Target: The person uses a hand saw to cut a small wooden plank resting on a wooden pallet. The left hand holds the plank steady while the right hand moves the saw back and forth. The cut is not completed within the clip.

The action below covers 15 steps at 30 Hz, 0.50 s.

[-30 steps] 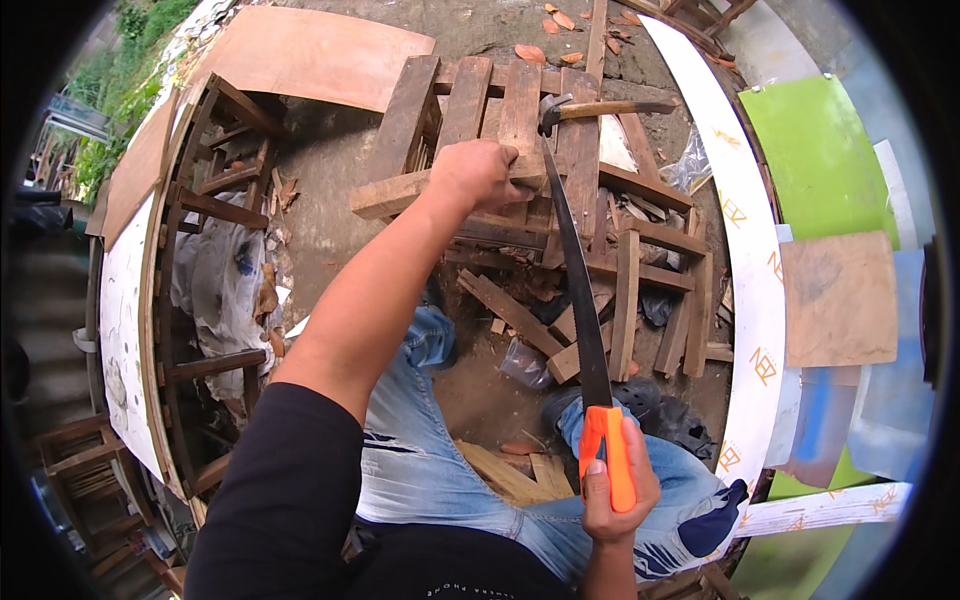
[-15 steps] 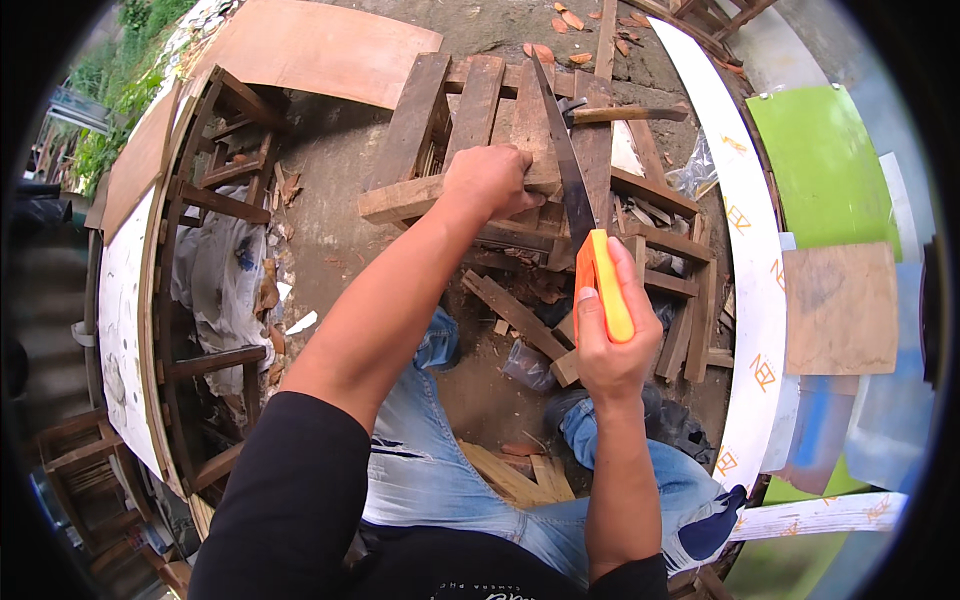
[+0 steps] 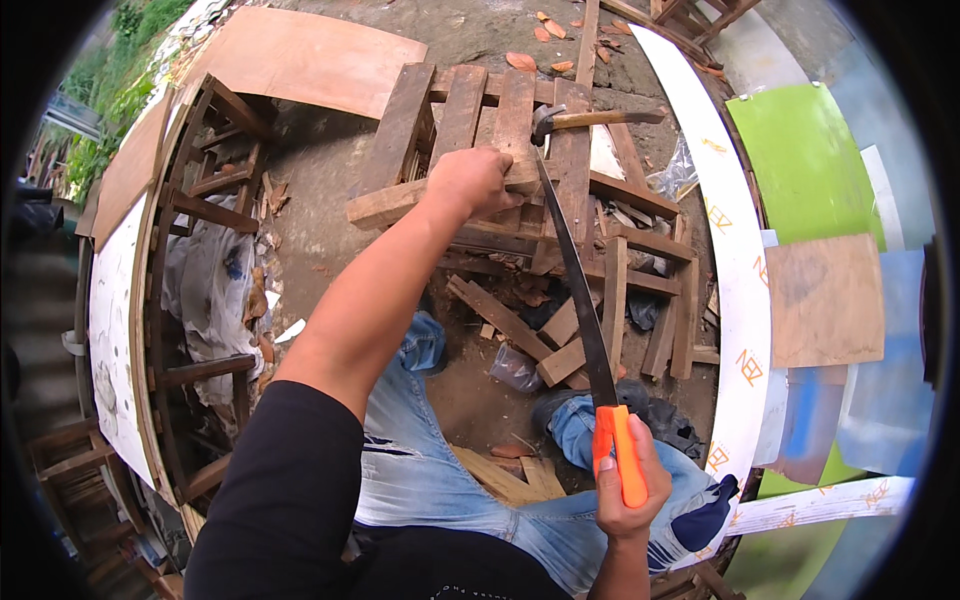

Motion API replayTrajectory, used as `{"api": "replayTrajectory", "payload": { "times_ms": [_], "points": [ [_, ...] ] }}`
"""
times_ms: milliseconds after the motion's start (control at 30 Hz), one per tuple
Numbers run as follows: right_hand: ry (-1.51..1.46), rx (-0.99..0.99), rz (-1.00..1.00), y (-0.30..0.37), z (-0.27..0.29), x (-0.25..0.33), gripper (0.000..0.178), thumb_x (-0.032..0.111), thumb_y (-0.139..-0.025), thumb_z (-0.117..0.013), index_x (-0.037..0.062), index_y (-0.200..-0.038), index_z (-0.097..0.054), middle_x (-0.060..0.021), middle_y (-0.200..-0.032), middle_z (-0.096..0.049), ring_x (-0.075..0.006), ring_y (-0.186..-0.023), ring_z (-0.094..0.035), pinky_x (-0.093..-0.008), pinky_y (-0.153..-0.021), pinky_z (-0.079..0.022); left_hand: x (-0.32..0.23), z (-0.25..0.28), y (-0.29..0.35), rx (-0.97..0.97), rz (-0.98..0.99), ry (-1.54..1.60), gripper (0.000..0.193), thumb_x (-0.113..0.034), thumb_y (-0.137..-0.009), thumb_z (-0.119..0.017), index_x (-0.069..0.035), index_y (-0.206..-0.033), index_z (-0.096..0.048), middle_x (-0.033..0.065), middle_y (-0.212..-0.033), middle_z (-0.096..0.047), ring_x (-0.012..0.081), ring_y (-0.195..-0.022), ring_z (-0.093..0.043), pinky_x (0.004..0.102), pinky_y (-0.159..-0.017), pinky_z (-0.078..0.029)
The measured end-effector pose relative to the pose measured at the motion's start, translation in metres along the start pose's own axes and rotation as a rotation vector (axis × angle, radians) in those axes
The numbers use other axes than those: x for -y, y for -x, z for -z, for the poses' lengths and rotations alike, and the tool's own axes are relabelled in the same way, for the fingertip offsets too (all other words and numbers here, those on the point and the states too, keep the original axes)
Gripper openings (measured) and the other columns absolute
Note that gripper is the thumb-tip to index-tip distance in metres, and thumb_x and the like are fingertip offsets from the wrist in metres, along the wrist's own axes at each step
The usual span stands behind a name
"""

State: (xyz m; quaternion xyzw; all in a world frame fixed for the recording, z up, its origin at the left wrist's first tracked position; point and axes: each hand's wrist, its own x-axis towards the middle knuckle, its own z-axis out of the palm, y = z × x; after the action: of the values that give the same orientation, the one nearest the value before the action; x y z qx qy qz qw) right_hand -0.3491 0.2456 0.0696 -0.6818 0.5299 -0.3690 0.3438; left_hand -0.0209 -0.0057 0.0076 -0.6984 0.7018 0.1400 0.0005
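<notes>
My left hand [image 3: 472, 183] is closed over a length of wood [image 3: 383, 204], pressing it down on a slatted wooden stand [image 3: 457, 115]. In my right hand [image 3: 640, 495] is the orange and yellow handle of a handsaw [image 3: 583, 290]. The dark blade slants up and away, and its tip end lies against the wood, just right of my left hand. A claw hammer [image 3: 605, 118] rests on the slats past the blade's tip, its wooden handle pointing right. My left fingertips are partly hidden behind the wood.
Wood offcuts [image 3: 500, 315] and a clear plastic cup [image 3: 516, 368] lie on the ground between my legs and the stand. At left stands a wooden frame [image 3: 205, 210]. A plywood sheet [image 3: 310, 55] lies at the far left, and a long white board [image 3: 735, 270] curves along the right.
My right hand has pulled the saw back toward my body, so the blade's tip end now meets the wood. My left hand keeps its hold; the whole view has shifted slightly.
</notes>
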Motion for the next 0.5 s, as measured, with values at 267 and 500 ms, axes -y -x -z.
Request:
{"api": "replayTrajectory", "payload": {
  "times_ms": [267, 500],
  "points": [
    [-0.149, -0.017, 0.112, -0.149, -0.094, 0.008, 0.047, -0.001, -0.088, -0.063, -0.0080, -0.134, -0.058, -0.0230, -0.129, -0.067, -0.0256, -0.119, -0.065, -0.0330, -0.100, -0.049, 0.005, -0.009, 0.009, -0.097, -0.150, 0.023, 0.045, -0.046, -0.079, -0.077, -0.007, -0.098, -0.066, 0.0105, -0.105, -0.070, 0.0336, -0.101, -0.068, 0.0454, -0.086, -0.054],
    [-0.236, -0.057, 0.031, -0.139, -0.113, 0.009, 0.051, -0.003, -0.090, -0.061, -0.0068, -0.140, -0.053, -0.0217, -0.136, -0.062, -0.0250, -0.122, -0.062, -0.0326, -0.102, -0.048, -0.007, -0.002, 0.009, 0.015, 0.002, 0.010, 0.043, -0.046, -0.076, -0.081, -0.013, -0.103, -0.073, 0.0085, -0.107, -0.074, 0.0291, -0.103, -0.070, 0.0438, -0.085, -0.057]
  ]
}}
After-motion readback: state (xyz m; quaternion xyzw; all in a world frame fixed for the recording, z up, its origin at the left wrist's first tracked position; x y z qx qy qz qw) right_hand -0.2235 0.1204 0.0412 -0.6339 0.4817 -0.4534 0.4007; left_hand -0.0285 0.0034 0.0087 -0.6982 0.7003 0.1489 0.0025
